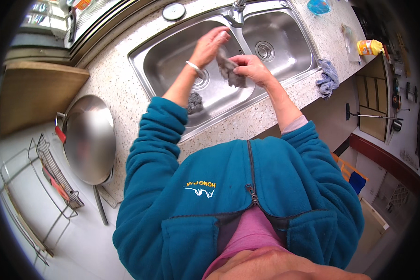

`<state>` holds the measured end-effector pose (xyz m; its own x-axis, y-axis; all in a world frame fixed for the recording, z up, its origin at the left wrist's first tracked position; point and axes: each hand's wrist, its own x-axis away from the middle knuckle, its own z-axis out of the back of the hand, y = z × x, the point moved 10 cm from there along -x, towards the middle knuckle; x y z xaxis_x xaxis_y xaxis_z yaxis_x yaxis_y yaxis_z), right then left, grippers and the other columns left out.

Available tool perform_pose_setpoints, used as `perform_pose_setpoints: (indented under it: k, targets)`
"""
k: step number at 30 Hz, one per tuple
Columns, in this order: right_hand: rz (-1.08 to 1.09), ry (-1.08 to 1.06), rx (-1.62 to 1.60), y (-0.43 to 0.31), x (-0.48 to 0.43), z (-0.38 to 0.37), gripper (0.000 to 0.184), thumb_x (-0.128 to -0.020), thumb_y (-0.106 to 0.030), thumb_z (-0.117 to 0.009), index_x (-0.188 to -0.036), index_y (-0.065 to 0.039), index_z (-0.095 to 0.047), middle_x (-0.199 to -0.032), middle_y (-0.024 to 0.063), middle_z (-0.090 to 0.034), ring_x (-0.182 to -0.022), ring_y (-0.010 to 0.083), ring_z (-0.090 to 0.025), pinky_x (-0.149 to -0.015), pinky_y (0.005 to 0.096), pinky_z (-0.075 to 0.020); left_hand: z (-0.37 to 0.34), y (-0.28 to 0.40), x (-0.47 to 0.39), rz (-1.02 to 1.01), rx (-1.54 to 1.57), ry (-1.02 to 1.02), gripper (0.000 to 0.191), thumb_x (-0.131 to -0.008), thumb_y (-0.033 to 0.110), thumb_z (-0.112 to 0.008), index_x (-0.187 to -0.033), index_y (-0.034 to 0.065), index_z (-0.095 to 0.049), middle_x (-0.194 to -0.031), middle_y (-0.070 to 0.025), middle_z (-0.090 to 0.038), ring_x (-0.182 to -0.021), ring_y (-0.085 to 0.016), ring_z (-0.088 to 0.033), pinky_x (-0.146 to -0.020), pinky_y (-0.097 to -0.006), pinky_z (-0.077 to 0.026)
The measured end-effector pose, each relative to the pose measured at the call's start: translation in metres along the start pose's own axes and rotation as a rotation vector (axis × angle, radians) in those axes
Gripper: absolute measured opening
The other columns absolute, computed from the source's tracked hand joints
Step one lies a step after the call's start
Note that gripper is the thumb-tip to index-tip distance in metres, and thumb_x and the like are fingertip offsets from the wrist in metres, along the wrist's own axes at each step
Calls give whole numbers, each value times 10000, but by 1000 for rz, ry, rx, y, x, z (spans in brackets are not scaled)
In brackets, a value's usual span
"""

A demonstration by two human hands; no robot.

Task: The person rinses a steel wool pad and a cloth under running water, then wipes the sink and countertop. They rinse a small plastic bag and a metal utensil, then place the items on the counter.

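Note:
A wet-looking grey-brown rag point(231, 71) hangs over the larger basin of a stainless steel double sink point(168, 45). My right hand point(253, 70) pinches it between thumb and fingers. My left hand point(210, 45), with a silver bangle at the wrist, is raised at the rag's upper end. Its fingers are stretched out, and its palm side is hidden, so whether it grips the cloth is unclear. Below my left wrist, a grey steel-wool scourer point(195, 103) lies in the same basin, partly covered by my forearm. The basin's drain point(200, 81) shows behind the bangle.
A faucet point(235, 15) stands behind the divider. A crumpled blue cloth point(328, 77) hangs at the counter's front edge, near a yellow bottle point(370, 47). On the left are a large metal pan or lid point(90, 140), a wooden board point(38, 96) and a wire rack point(57, 175).

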<state>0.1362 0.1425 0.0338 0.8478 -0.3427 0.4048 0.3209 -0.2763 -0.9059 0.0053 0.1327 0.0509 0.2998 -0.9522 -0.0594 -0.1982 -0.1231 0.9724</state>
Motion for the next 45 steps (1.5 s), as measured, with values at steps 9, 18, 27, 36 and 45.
perform_pose_setpoints:
  k: [9,18,27,36,45]
  targets:
    - [109,219,244,-51,-9,7,192,-739,-27,-658,-927,8,-639,-844,70,-656,-755,132,-618,-683,277,-522,-89,-43,81,443,957,-177,708,-881,687,-319,-1324,152,-450,-1304,-114,-513,-1202,-306,-493,-954,-587,-393]
    - [642,376,920,-97,29,-33,180,-800,-39,-495,-900,-33,-644,-878,132,-648,-838,274,-630,-761,350,-493,-75,-16,105,365,749,-75,400,-915,403,-534,-1185,108,-518,-1094,-97,-606,-914,-230,-624,-688,-394,-560]
    - [960,-221,1468,-122,95,-114,757,-692,-33,-655,-1377,-177,-365,-1190,175,-477,-1111,369,-461,-892,421,-455,-75,32,120,503,470,-353,132,-756,-28,-605,-763,94,-556,-630,0,-494,-491,-84,-422,-437,-224,-308]
    - [962,11,1548,-133,28,-102,92,-795,-119,-567,-850,-62,-521,-691,181,-631,-704,335,-656,-618,433,-513,-17,53,82,459,-695,20,174,-672,166,-721,-737,31,-631,-619,-115,-592,-532,-220,-574,-479,-349,-456]
    - [431,10,1373,-107,-10,-86,227,-808,-141,-548,-990,-10,-588,-968,231,-646,-954,385,-618,-807,460,-499,-24,102,77,110,-1549,73,192,-794,231,-564,-870,91,-671,-853,-162,-676,-830,-336,-654,-738,-436,-521]
